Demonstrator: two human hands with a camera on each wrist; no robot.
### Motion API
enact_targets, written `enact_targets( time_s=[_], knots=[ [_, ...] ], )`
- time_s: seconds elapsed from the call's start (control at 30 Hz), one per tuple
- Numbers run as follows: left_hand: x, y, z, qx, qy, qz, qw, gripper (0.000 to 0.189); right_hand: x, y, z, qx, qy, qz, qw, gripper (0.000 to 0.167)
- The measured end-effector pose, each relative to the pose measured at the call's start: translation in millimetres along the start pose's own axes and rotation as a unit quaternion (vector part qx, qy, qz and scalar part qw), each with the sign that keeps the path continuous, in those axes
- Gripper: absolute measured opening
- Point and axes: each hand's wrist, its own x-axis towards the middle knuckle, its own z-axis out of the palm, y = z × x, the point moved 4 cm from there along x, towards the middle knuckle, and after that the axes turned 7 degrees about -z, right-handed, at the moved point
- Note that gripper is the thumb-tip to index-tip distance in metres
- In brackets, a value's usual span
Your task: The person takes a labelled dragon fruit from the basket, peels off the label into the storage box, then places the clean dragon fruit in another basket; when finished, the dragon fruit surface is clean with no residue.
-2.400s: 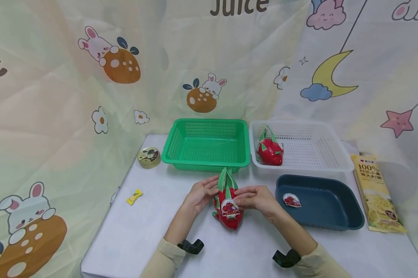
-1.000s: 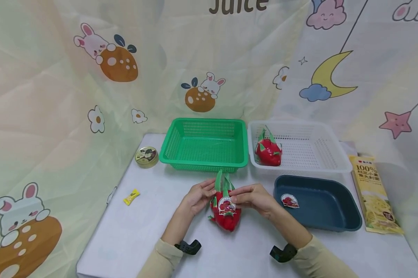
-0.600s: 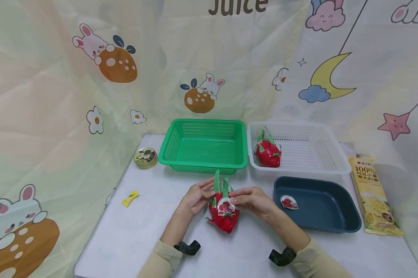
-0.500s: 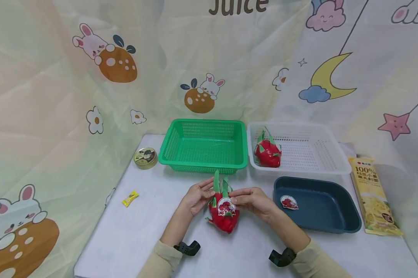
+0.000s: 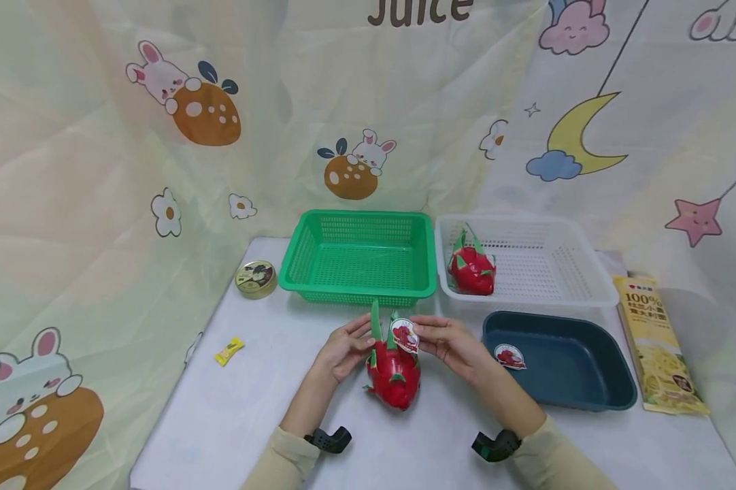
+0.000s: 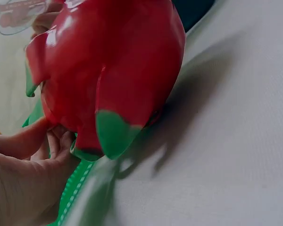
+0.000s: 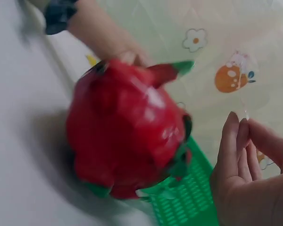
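In the head view a glossy red dragon fruit point(image 5: 394, 376) with green-tipped scales is close over the white table, its long green leaves pointing away. My left hand point(image 5: 346, 347) grips it at its far left side; in the left wrist view thumb and fingers of the left hand point(image 6: 33, 165) pinch near the leafy end. My right hand point(image 5: 450, 344) pinches a round fruit-print label point(image 5: 405, 335) by its right edge, held up over the leaves. From behind, the label point(image 6: 16, 16) looks see-through. The right wrist view shows the right hand point(image 7: 250, 165) with thumb and fingertips together.
Behind stand a green basket point(image 5: 358, 292) and a white basket point(image 5: 545, 299) holding another dragon fruit point(image 5: 472, 271). A dark blue tray point(image 5: 576, 364) with a similar label point(image 5: 510, 356) lies right, beside a pasta bag point(image 5: 662, 347). A round tin point(image 5: 256, 280) and yellow-wrapped candy point(image 5: 229, 350) are left.
The label has come away from the front of the dragon fruit and moved up and slightly right in my right hand. The left hand keeps its grip, and the fruit has barely shifted.
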Motion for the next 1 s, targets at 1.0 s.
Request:
enact_targets(
  time_s=[1.0],
  knots=[
    [-2.6,7.6,13.3,0.037,0.0,0.011,0.9993,0.064,-26.4,-65,-15,-0.118,0.034,-0.044,0.9914,0.02]
  ],
)
